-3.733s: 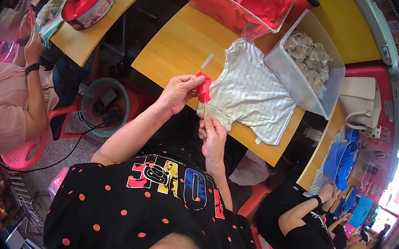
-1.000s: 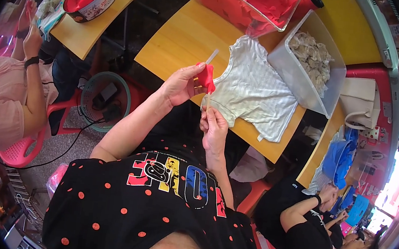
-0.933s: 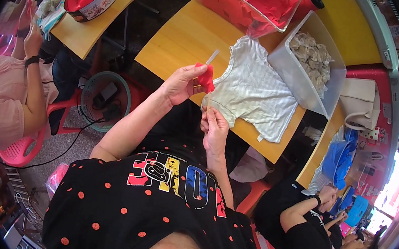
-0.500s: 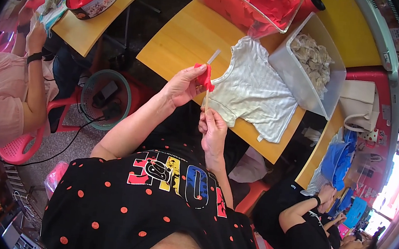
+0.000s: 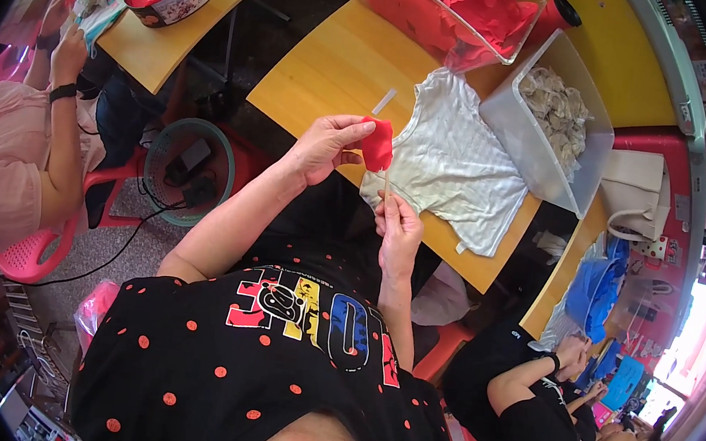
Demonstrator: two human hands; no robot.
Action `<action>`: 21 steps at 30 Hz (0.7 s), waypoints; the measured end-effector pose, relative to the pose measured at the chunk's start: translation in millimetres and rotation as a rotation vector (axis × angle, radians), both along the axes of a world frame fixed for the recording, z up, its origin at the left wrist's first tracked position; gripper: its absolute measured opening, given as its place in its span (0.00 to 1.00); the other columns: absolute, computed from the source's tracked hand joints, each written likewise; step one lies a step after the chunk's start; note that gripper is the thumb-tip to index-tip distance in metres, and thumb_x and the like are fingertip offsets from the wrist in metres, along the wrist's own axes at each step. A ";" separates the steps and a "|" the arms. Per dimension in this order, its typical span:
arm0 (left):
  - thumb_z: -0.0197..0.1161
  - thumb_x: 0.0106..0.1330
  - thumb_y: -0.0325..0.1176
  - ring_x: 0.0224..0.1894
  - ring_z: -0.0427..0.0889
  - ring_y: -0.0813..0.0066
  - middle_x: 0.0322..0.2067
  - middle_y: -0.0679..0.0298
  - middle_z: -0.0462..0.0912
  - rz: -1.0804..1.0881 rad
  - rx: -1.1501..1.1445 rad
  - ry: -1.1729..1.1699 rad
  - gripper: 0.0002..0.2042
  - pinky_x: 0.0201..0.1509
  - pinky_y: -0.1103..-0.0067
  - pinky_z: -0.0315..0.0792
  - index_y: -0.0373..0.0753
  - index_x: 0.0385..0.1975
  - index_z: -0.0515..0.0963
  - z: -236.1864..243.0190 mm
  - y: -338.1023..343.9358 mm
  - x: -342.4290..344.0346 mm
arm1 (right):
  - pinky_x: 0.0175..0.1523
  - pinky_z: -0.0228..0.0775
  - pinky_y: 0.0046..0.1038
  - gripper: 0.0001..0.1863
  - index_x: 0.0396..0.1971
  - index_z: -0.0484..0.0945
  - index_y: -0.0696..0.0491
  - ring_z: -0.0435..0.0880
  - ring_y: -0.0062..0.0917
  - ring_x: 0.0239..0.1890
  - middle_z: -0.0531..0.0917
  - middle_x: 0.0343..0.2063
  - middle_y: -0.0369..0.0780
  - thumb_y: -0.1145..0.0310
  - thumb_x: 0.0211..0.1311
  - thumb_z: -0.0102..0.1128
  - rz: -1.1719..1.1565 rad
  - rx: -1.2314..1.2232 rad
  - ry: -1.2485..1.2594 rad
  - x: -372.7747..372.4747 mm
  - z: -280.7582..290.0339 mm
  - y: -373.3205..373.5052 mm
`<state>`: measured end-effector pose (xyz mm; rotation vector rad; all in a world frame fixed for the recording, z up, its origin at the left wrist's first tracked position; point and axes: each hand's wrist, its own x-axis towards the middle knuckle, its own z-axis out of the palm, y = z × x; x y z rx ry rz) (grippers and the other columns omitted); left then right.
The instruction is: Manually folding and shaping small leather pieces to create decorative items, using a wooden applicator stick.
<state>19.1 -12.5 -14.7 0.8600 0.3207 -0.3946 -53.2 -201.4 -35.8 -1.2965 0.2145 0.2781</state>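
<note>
My left hand pinches the left edge of a small red piece of cloth or petal between thumb and fingers. Just below it, my right hand grips a thin pale stick, whose upper end meets the bottom of the red piece. Whether the stick runs behind the piece is hidden. Under and beyond my hands a crumpled white T-shirt lies on the wooden table. Near my left fingertips a short whitish strip rests on the wood.
At the far side stands a clear bin of red pieces, beside a translucent bin of beige pieces. A green basket is at lower left. Co-workers sit left and right; a round tin stands on the left table.
Both hands have shifted slightly right. The red piece, bunched around the stick's top before, now shows flatter and more spread out. The stick stays in my right hand.
</note>
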 end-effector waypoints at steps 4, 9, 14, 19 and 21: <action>0.62 0.63 0.38 0.36 0.79 0.82 0.34 0.68 0.82 0.004 0.021 -0.010 0.12 0.32 0.85 0.72 0.40 0.41 0.80 -3.9 4.3 0.4 | 0.22 0.50 0.11 0.12 0.42 0.78 0.61 0.62 0.08 0.18 0.73 0.22 0.30 0.69 0.67 0.52 0.083 -0.115 -0.013 -1.8 2.1 -12.7; 0.61 0.64 0.36 0.31 0.81 0.80 0.35 0.62 0.83 -0.101 -0.032 -0.036 0.13 0.30 0.87 0.74 0.33 0.42 0.79 -3.2 3.8 -3.0 | 0.22 0.50 0.11 0.12 0.42 0.78 0.60 0.62 0.07 0.19 0.74 0.22 0.30 0.69 0.66 0.53 0.150 -0.153 0.007 -5.9 2.8 -14.2; 0.61 0.64 0.36 0.32 0.83 0.77 0.34 0.60 0.83 -0.079 -0.051 0.006 0.14 0.33 0.85 0.77 0.32 0.42 0.79 -1.2 -1.5 -10.2 | 0.23 0.51 0.11 0.11 0.41 0.79 0.60 0.63 0.07 0.19 0.74 0.22 0.30 0.68 0.66 0.53 0.128 -0.101 -0.007 -3.8 0.8 -12.1; 0.62 0.63 0.36 0.32 0.83 0.77 0.33 0.60 0.83 -0.142 0.011 0.011 0.14 0.34 0.84 0.78 0.32 0.41 0.79 0.4 5.1 -9.6 | 0.23 0.51 0.11 0.12 0.41 0.79 0.60 0.63 0.07 0.19 0.75 0.22 0.30 0.68 0.66 0.53 0.149 -0.114 0.001 -4.5 -3.1 -14.7; 0.62 0.63 0.37 0.32 0.83 0.77 0.33 0.61 0.83 -0.152 0.060 -0.022 0.14 0.34 0.83 0.78 0.32 0.40 0.80 2.9 7.6 -8.1 | 0.23 0.51 0.11 0.12 0.41 0.79 0.60 0.63 0.07 0.19 0.75 0.22 0.30 0.68 0.66 0.53 0.161 -0.119 0.000 -6.1 -0.6 -19.4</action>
